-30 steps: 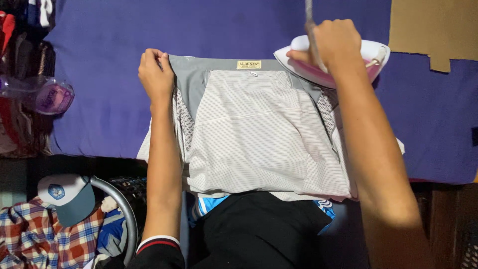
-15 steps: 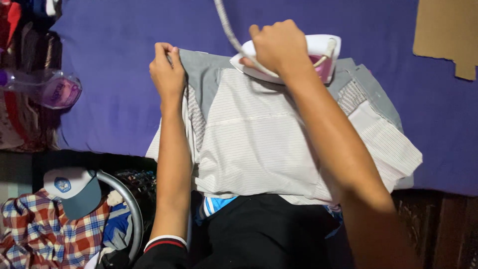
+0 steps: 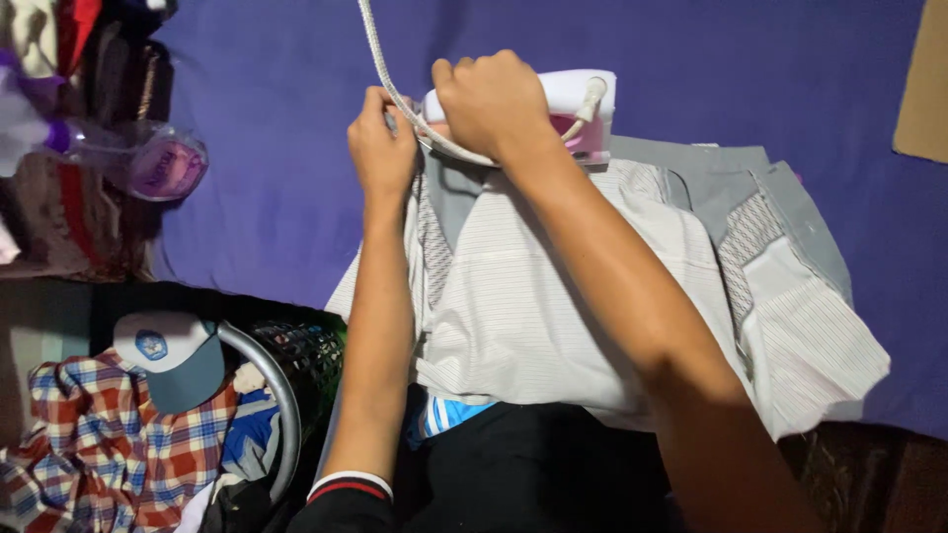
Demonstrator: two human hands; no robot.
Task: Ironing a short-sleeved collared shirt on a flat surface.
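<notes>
- The right hand [image 3: 494,104] is wrapped tight round the handle of a white and pink electric iron [image 3: 578,114], which sits on the upper edge of a white, finely striped shirt with grey collar and trim [image 3: 553,306].
- The left hand [image 3: 380,153] pinches the shirt's upper left edge just beside the iron, fingers curled closed on the cloth and holding it taut.
- The shirt lies spread on a table covered in purple cloth [image 3: 276,197], its lower hem hanging over the near edge and one sleeve folded out to the right.
- Judging by its folds, the shirt is light, soft and limp; it would slide and crease easily, so it is best held at a seam, the collar or a hem.
- The iron looks rigid and fairly heavy, with a hot sole; the handle is the one place to grip. Its braided white cord [image 3: 380,59] runs up out of view.
- A clear plastic spray bottle with a pink label [image 3: 148,163] lies at the left.
- A brown cardboard piece [image 3: 923,89] is at the far right edge.
- A grey and white cap with a round blue badge [image 3: 173,355] rests on checked red and blue cloth [image 3: 89,444] below left.
</notes>
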